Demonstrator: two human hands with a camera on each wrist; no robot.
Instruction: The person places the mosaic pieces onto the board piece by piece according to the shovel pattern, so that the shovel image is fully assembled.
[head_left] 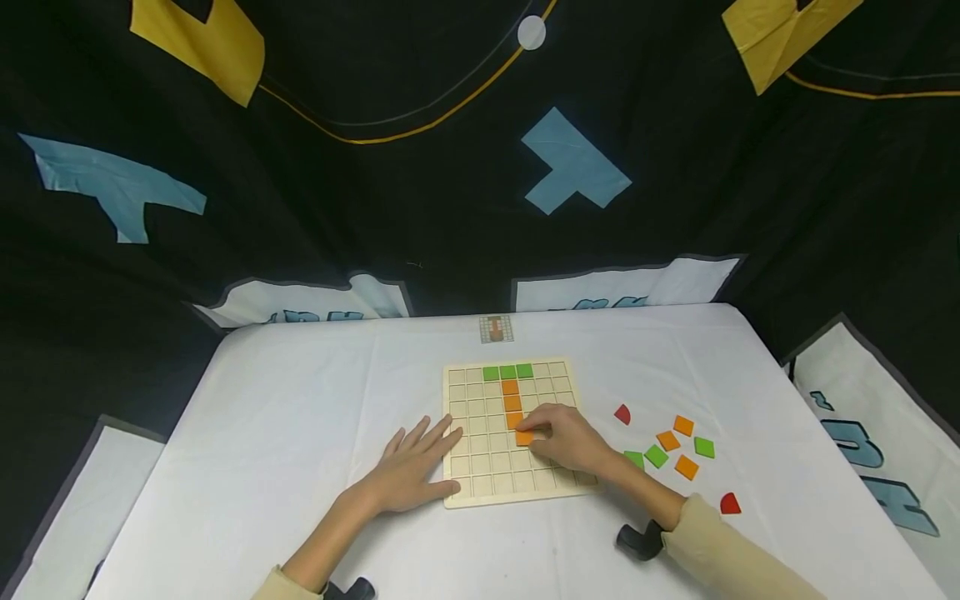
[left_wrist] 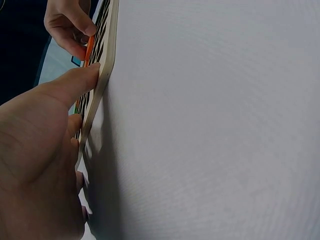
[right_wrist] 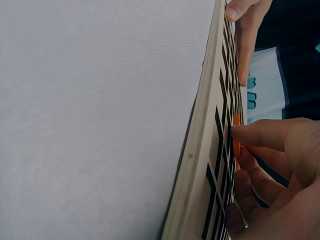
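Observation:
A wooden grid board (head_left: 480, 487) lies on the white table. Three green square tiles (head_left: 507, 372) sit in its top row, and a column of orange tiles (head_left: 512, 402) runs down from the middle one. My right hand (head_left: 573, 439) pinches an orange square tile (right_wrist: 236, 135) between thumb and fingers, at the lower end of that column. Seen from the left wrist, this tile (left_wrist: 90, 47) stands tilted against the board. With fingers spread, my left hand (head_left: 411, 467) rests at the board's left edge, thumb and fingertips on its rim.
Right of the board lie loose orange tiles (head_left: 686, 467), green tiles (head_left: 704, 447) and two red pieces (head_left: 730, 503). A small picture card (head_left: 497, 329) with a grid pattern lies behind the board. Dark curtain (head_left: 420, 217) hangs beyond the table's back edge.

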